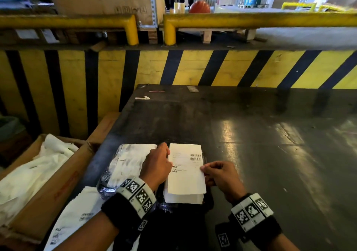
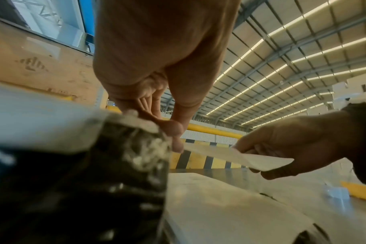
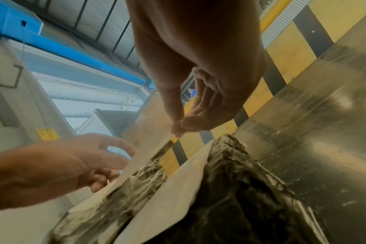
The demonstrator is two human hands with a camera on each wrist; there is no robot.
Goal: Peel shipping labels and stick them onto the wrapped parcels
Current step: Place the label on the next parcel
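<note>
A white shipping label (image 1: 186, 170) with a barcode is held above a stack of labels (image 1: 183, 198) at the table's near edge. My left hand (image 1: 169, 160) pinches the label's left edge. My right hand (image 1: 202, 169) pinches its right edge. The left wrist view shows the label (image 2: 240, 156) lifted clear between my left hand (image 2: 176, 142) and the right hand (image 2: 293, 145). In the right wrist view my right hand (image 3: 178, 129) pinches the sheet's edge. A parcel in black wrap (image 1: 125, 163) with a white sheet on top lies just left of the stack.
An open cardboard box (image 1: 58, 189) holding crumpled white backing paper stands at the left. The dark table (image 1: 270, 144) stretches ahead and right, with small scraps (image 1: 143, 97) at its far edge. A yellow-and-black striped wall (image 1: 193, 67) rises behind it.
</note>
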